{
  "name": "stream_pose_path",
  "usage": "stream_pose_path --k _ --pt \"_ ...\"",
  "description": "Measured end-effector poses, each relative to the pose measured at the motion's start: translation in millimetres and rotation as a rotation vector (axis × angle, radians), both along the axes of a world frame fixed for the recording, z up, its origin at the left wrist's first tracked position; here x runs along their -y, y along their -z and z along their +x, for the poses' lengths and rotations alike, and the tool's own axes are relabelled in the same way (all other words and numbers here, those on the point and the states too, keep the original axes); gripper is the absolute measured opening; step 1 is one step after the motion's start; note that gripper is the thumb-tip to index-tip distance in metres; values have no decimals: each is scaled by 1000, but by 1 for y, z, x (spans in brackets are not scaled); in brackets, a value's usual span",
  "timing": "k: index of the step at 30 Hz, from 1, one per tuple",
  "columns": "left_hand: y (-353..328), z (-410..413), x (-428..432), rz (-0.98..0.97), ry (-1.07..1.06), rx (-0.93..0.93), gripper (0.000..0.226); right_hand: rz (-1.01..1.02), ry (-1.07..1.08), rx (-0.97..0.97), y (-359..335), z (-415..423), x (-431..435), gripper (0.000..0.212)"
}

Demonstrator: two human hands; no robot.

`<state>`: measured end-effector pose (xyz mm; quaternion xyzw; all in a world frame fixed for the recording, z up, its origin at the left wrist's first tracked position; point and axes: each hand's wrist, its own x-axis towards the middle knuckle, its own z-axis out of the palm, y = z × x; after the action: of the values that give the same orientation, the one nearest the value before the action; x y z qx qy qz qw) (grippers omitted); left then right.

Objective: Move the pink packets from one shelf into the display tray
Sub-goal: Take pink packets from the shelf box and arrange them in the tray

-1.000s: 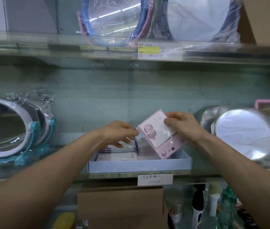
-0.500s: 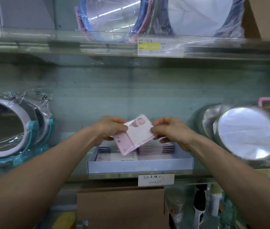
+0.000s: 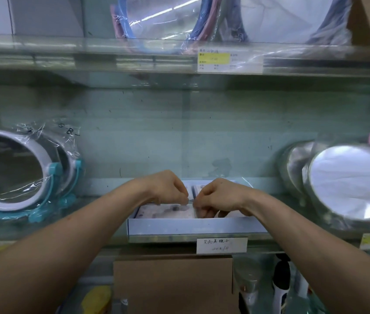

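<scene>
Pink packet [image 3: 168, 211] lies low in the tray [image 3: 193, 226], an edge apparently pinched by the curled fingers of left hand [image 3: 168, 189] and right hand [image 3: 220, 196]; placing looks nearly done, so next both should let go and fetch another.

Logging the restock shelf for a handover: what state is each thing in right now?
Display tray: open-topped, sitting on the shelf.
Pink packet: lying about flat inside the tray.
Left hand: fingers curled, pinching the packet's edge.
Right hand: fingers curled, pinching the same edge.
Teal-stand mirror: upright, plastic-wrapped.
Round mirror: upright, blurred.
</scene>
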<state>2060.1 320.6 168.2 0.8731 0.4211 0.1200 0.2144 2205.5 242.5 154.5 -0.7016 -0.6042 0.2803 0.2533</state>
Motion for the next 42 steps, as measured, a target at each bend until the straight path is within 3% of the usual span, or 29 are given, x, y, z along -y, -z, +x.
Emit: stream_pose_path --k 12,22,27,30,35,42 --pt "1 -2 4 -50 -35 -229 44 1 2 -11 -1 -1 3 15" --pt "0 10 12 94 -98 -403 40 83 -61 275 -2 -14 9 28" --pt "-2 9 17 91 -120 -371 36 77 -76 276 0 -16 10 30" --pt "1 10 20 185 -141 -378 32 95 -79 256 -1 -17 14 33" --pt "4 8 32 226 -143 -409 31 90 -130 339 -8 -16 26 38" --pt "0 -16 38 507 -330 -222 33 206 -156 397 -15 -16 35 43"
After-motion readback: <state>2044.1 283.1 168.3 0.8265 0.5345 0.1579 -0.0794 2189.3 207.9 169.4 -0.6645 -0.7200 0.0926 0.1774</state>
